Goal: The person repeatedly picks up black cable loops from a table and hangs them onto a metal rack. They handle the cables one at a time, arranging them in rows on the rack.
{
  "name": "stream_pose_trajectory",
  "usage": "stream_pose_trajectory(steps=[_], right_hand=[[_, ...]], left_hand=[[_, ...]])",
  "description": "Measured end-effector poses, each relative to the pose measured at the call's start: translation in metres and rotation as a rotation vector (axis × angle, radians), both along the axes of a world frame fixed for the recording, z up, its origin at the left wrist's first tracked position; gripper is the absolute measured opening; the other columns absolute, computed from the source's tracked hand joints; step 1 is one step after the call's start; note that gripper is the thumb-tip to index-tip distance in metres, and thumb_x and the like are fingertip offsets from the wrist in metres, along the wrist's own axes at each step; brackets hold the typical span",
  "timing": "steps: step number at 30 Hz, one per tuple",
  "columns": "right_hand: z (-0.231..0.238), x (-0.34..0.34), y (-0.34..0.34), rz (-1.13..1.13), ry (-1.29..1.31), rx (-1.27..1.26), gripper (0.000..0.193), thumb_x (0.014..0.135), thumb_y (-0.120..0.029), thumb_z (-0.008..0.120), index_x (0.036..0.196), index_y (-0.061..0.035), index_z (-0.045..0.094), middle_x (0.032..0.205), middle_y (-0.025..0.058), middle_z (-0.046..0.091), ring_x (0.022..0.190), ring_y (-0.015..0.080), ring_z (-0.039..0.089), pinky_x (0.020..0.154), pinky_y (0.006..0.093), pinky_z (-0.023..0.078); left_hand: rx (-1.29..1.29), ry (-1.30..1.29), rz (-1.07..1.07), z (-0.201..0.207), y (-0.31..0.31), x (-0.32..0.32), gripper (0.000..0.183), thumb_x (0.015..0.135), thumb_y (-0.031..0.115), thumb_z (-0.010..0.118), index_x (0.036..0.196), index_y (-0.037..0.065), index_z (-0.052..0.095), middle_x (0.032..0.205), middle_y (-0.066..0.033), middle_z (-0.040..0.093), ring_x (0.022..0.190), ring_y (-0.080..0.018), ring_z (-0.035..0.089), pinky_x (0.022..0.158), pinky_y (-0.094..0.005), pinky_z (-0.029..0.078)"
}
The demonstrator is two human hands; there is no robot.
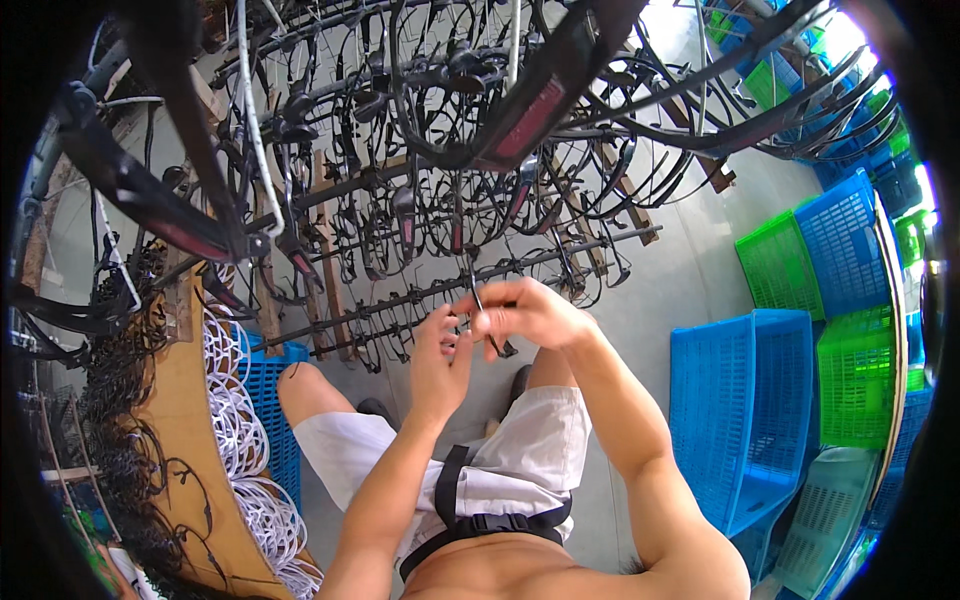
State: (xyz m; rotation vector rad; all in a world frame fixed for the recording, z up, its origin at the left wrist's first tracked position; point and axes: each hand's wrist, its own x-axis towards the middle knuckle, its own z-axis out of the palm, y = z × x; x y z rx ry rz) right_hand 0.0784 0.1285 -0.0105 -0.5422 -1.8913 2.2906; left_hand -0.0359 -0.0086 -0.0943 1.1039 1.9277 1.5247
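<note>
My right hand (528, 316) pinches a thin black curved piece (477, 297) between thumb and fingers in front of the hanging racks; its exact kind I cannot make out. Close beside it, my left hand (438, 362) has loosely bent fingers that are apart, with nothing visible held in them. Its fingertips come near the right hand's, and whether they touch the piece is unclear. Beyond both hands, many black curved parts (405, 215) hang in rows on dark bars (400, 298). Larger black parts with dark red patches (530, 122) hang overhead, nearer to me.
Bundles of white rings (240, 432) and a tangle of black parts (125, 400) flank a tan board (190, 430) at left. A blue crate (285, 390) stands beside my left knee. At right are a large blue crate (710, 400) and stacked green crates (857, 375). White hooks (255, 120) hang overhead.
</note>
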Motion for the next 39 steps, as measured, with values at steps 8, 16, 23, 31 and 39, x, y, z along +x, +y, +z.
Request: stream_pose_trajectory(steps=[8,16,23,31,39], right_hand=[[-0.052,-0.039,0.040,-0.350,-0.239,-0.075,0.032,0.094,-0.030,0.056,0.105,-0.0010,0.062,0.069,-0.0002,0.054,0.053,0.0105,0.057,0.048,0.0231,0.043],[-0.061,-0.040,0.041,-0.390,-0.141,-0.089,0.027,0.090,-0.025,0.062,0.100,0.0004,0.062,0.068,0.0005,0.055,0.049,0.0107,0.055,0.044,0.0235,0.041],[-0.058,-0.033,0.044,-0.525,-0.062,-0.237,0.032,0.094,-0.027,0.057,0.114,-0.0023,0.059,0.069,-0.0007,0.052,0.053,0.0114,0.055,0.051,0.0245,0.046],[-0.065,-0.037,0.045,-0.463,-0.061,-0.208,0.029,0.093,-0.027,0.058,0.106,-0.0021,0.062,0.069,0.0014,0.054,0.048,0.0129,0.055,0.046,0.0254,0.043],[-0.063,-0.039,0.046,-0.402,-0.076,-0.194,0.030,0.093,-0.028,0.057,0.107,-0.0021,0.061,0.068,0.0015,0.053,0.048,0.0128,0.054,0.046,0.0254,0.042]], left_hand=[[-0.083,0.009,-0.016,-0.002,0.004,0.006,0.012,0.087,0.010,0.062,0.092,-0.001,0.063,0.072,-0.0133,0.064,0.059,-0.0217,0.062,0.057,-0.0301,0.048],[-0.061,0.062,-0.001,-0.008,0.004,0.009,0.012,0.088,0.010,0.063,0.092,-0.001,0.063,0.069,-0.0066,0.064,0.060,-0.0103,0.057,0.057,-0.0247,0.046],[-0.083,0.053,0.006,-0.008,0.004,0.009,0.012,0.089,0.011,0.062,0.090,-0.001,0.062,0.070,-0.0063,0.065,0.061,-0.0099,0.058,0.058,-0.0245,0.047],[-0.096,0.026,0.015,-0.010,0.004,0.009,0.013,0.089,0.012,0.061,0.091,-0.001,0.063,0.072,-0.0062,0.066,0.063,-0.0101,0.060,0.060,-0.0242,0.048],[-0.122,0.044,0.012,-0.007,0.004,0.009,0.015,0.090,0.014,0.061,0.092,-0.001,0.064,0.073,-0.0071,0.068,0.064,-0.0115,0.062,0.060,-0.0247,0.048]])
